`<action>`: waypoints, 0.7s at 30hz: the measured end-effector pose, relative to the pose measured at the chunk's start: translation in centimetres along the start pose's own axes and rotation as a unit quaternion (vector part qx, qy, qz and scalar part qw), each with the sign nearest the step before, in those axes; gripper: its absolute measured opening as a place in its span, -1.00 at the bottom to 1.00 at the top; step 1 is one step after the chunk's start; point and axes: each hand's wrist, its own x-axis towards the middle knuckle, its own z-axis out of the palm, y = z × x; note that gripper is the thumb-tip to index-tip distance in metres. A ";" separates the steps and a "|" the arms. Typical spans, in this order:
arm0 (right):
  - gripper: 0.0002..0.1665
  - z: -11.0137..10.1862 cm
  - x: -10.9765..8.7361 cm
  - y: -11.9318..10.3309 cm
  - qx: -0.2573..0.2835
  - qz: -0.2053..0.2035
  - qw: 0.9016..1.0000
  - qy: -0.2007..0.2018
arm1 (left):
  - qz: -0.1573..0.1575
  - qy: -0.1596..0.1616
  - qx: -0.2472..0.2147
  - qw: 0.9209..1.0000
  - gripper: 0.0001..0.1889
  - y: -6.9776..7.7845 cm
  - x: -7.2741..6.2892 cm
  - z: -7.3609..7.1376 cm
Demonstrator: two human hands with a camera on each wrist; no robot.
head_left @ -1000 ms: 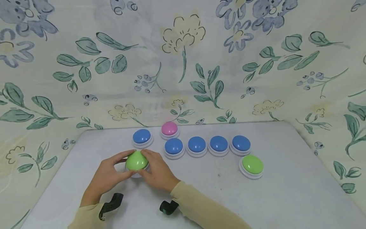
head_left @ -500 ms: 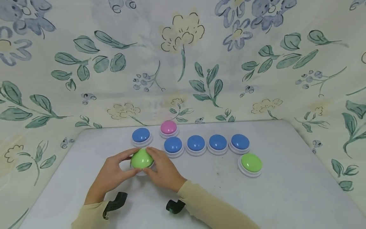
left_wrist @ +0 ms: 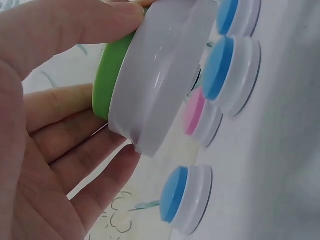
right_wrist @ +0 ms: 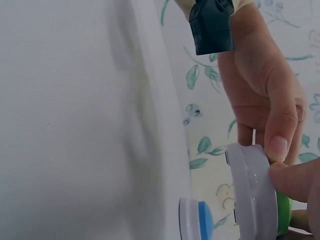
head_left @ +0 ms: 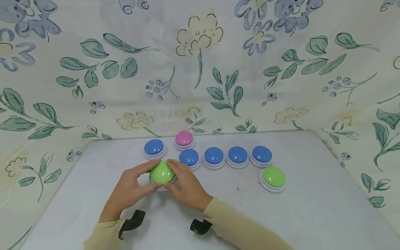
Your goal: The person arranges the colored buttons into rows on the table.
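Note:
A push button with a green dome (head_left: 162, 172) and a white base (left_wrist: 155, 75) is held between both hands, raised off the table in the wrist views. My left hand (head_left: 129, 188) grips its left side, thumb at the near edge and fingers round the far side. From the right, my right hand (head_left: 191, 189) grips the same button, its thumb close to the left thumb. Just behind the hands, a blue button (head_left: 189, 157) begins a row of several blue ones. Another blue button (head_left: 153, 147) stands farther left.
A pink button (head_left: 184, 138) stands at the back, near the floral cloth (head_left: 175, 90). A second green button (head_left: 274, 177) sits at the right, in front of the row's right-end blue button (head_left: 261, 154). All rest on the white table (head_left: 312, 208).
Both hands have moved to the right with the green button between them, nearer the row of blue buttons. The other buttons have stayed in place.

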 end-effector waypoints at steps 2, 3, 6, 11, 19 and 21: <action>-0.26 -0.2 -0.3 0.1 0.004 0.000 1.000 0.003 | 0.004 0.000 0.003 1.000 -0.30 0.2 0.1 0.2; -0.26 -0.3 -0.4 0.2 0.004 0.000 1.000 0.004 | 0.007 0.001 0.004 1.000 -0.29 0.3 0.2 0.4; -0.26 -0.5 -0.8 0.5 0.006 0.000 1.000 0.009 | 0.016 0.004 0.003 1.000 -0.29 0.7 0.3 0.8; -0.25 -0.9 -1.3 0.8 0.012 -0.001 1.000 0.018 | 0.039 0.015 0.003 0.999 -0.27 1.1 0.4 1.4; -0.25 -1.8 -2.2 1.3 0.019 0.004 1.000 0.021 | 0.051 0.024 0.002 0.998 -0.26 1.9 0.8 2.6; -0.24 -2.0 -2.4 1.5 0.021 0.005 1.000 0.020 | 0.051 0.027 0.004 0.998 -0.26 2.0 0.8 2.9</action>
